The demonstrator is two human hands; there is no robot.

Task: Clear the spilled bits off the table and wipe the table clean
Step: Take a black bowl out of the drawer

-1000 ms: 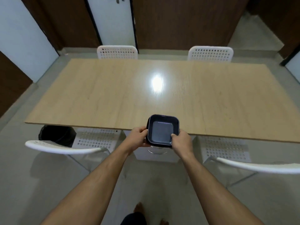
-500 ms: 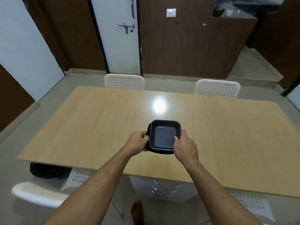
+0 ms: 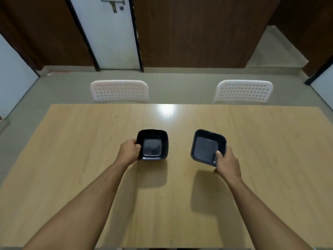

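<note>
Two empty dark square bowls are held above the light wooden table [image 3: 72,159]. My left hand [image 3: 128,151] grips the left bowl [image 3: 152,144] by its left rim; that bowl is level, with its shadow on the wood just below. My right hand [image 3: 227,164] pinches the near right corner of the right bowl [image 3: 207,147], which tilts to the left and casts a shadow nearer to me. No spilled bits show on the tabletop.
Two white perforated chairs [image 3: 119,90] [image 3: 243,91] stand at the table's far edge. Beyond them are a grey floor, a white door [image 3: 108,33] and dark wooden panels. A lamp glare marks the table's far middle.
The two bowls were stacked and held together by both hands; now they are separated, one in each hand. I have stepped closer, so the table fills the lower view.
</note>
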